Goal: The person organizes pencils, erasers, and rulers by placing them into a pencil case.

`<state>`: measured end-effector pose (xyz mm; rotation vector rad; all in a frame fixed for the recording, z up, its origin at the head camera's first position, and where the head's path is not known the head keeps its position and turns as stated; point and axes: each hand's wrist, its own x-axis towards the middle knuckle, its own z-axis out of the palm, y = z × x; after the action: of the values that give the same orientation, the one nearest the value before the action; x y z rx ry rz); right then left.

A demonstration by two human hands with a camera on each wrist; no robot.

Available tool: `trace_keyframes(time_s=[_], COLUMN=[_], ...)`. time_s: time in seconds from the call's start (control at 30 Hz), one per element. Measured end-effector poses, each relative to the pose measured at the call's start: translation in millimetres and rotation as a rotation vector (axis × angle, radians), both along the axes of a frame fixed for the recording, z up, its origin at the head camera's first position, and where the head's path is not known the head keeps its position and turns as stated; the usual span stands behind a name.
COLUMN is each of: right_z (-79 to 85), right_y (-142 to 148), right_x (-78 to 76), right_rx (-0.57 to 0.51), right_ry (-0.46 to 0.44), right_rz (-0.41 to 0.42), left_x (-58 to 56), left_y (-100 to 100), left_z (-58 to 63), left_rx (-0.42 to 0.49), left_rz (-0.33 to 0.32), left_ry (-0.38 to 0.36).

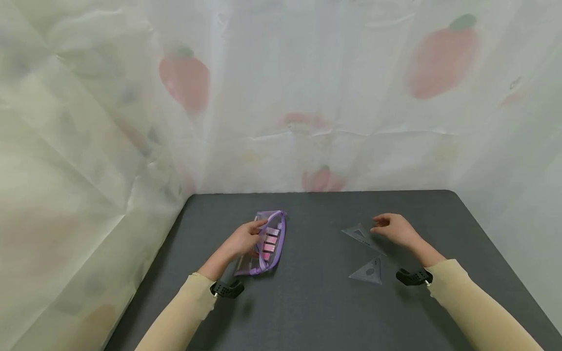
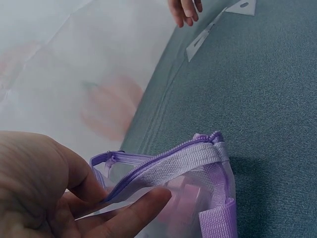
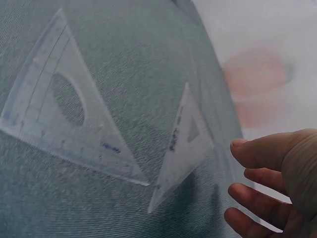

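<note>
My left hand (image 1: 243,240) pinches the zippered edge of a clear pouch with purple trim (image 1: 281,243). In the left wrist view, thumb and fingers lie on either side of the purple zipper (image 2: 148,168), and the pouch mouth gapes. Several pink blocks (image 1: 270,247) show through its clear side. Over the right part of the table, my right hand (image 1: 395,229) holds nothing, its fingers loosely bent. Just beside it lies a slim clear set square (image 3: 181,153) with a triangular cutout. Nearer me is a wider clear set square (image 3: 89,144) with an oval cutout.
Everything lies on a dark grey cloth-topped table (image 1: 316,312). A pale curtain (image 1: 272,87) with printed fruit hangs behind the far edge and along the sides. A black wrist strap (image 1: 412,277) sits on each forearm.
</note>
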<state>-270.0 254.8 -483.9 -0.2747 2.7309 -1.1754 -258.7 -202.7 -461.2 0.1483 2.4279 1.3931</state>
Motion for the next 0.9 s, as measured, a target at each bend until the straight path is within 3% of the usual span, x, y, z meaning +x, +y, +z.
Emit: trace_keyframes(time_s=[0.37, 0.9], right_z=[-16.4, -28.7], right_y=[-4, -13], right_x=[2.9, -8.0], right_rx=[0.073, 0.215], right_ry=[0.031, 0.097], right_rz=[0.012, -0.034], left_x=[0.3, 2.6], left_y=[1, 1], left_z=[-1.3, 0.9], left_rx=[0.003, -0.001], left_rz=[0.001, 0.002], left_ry=[0.002, 0.01])
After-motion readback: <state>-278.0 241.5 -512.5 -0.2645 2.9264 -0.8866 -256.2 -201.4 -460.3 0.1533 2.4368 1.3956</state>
